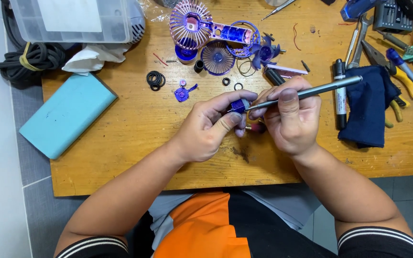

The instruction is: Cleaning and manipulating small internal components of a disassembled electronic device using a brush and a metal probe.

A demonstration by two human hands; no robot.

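— What has the person got in the hands there, over the wooden bench [135,143]?

— The left hand [206,126] has its fingers pinched tight on a small purple part [239,105], held just above the middle of the bench. The right hand [290,117] is clamped round a slim grey screwdriver [307,91], thumb on top, and the tip meets the purple part.

— And the two hands, are they apart?

— No, they touch, knuckles against each other. Something pinkish sits under the right fingers; I cannot tell what it is.

— What lies behind them?

— A taken-apart purple fan: the round grille [190,24], a second flat grille [217,58], the blades [265,52], and some black rubber rings [155,80] near a small purple bit [183,92].

— To the sides?

— A dark blue cloth [369,107] and a black marker [340,95] to the right, pliers [397,76] beyond them. On the left a light blue block [65,114] hangs over the bench edge, with a coil of black cable [29,59] behind it.
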